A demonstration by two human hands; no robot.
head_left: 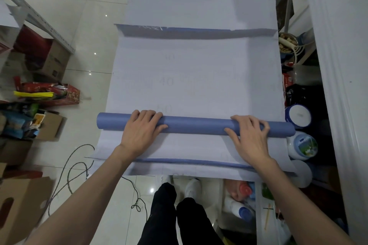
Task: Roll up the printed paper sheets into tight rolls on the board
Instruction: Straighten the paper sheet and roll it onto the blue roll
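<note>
Blue matt paper roll, smooth, lies on pale matt paper sheets w/ faint print. Glossy white tile floor reflects lights. Brown cardboard boxes, dull, rough. Grey perforated metal shelf frame.

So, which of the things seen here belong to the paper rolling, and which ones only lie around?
Belongs to the job:
- blue roll
- flat sheet under it
- left hand and right hand, both pressing on the roll

Just lying about:
- cardboard boxes
- black cable on the floor
- white jars at the right
</note>
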